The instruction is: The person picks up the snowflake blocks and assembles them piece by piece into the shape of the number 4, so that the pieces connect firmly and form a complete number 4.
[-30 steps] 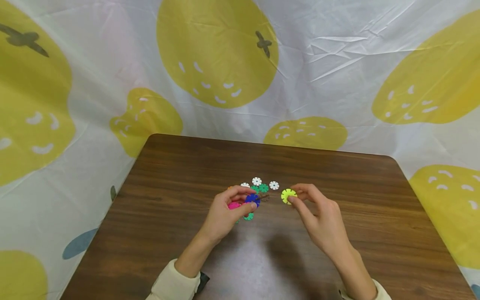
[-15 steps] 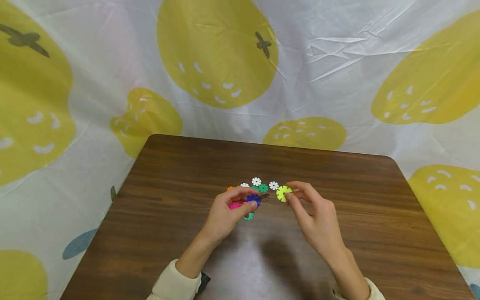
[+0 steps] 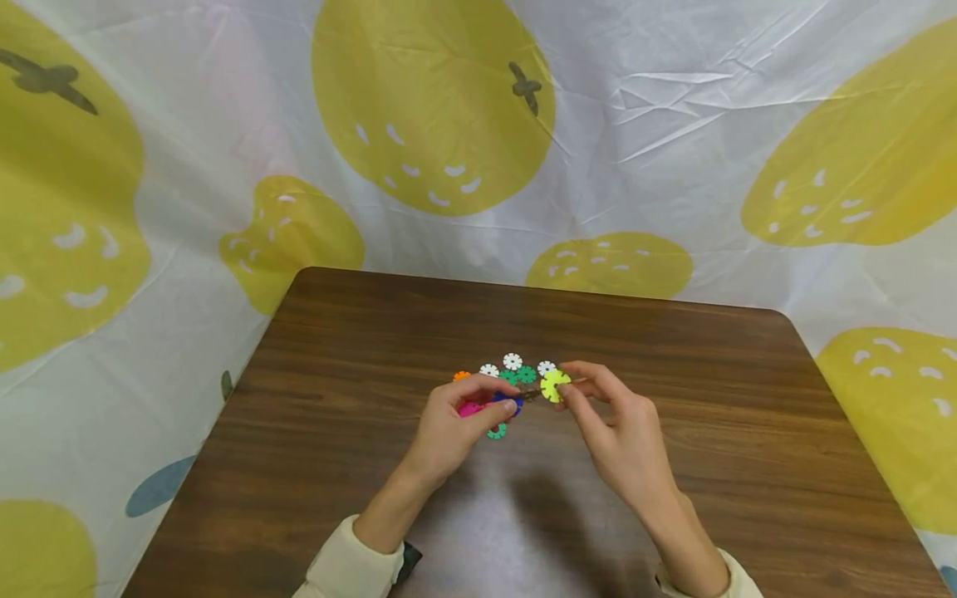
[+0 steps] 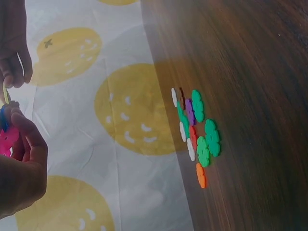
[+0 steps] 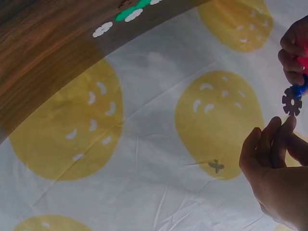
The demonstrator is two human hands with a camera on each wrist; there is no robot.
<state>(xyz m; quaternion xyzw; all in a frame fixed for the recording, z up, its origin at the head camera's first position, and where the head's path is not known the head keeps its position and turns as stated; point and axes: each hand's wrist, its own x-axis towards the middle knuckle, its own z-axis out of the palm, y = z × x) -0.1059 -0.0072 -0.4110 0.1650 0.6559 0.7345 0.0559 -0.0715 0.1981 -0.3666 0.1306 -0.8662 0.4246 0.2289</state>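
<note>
Yellow disc: a notched plastic piece, pinched at its lower right edge between the thumb and forefinger of the right hand, held above the table. Most of the disc stands clear of the fingertips, toward the left hand.

Joined cluster: blue and pink discs with a brown one at the end, gripped by the curled fingers and thumb of the left hand. The brown disc projects past those fingers and sits just beside the yellow disc; whether the two touch cannot be told.

Loose discs: white, green, orange and others lie flat on the table just behind both hands, close together. A further green one lies beneath the left hand.

Surroundings: a white cloth with large yellow fruit prints lies around the table.
</note>
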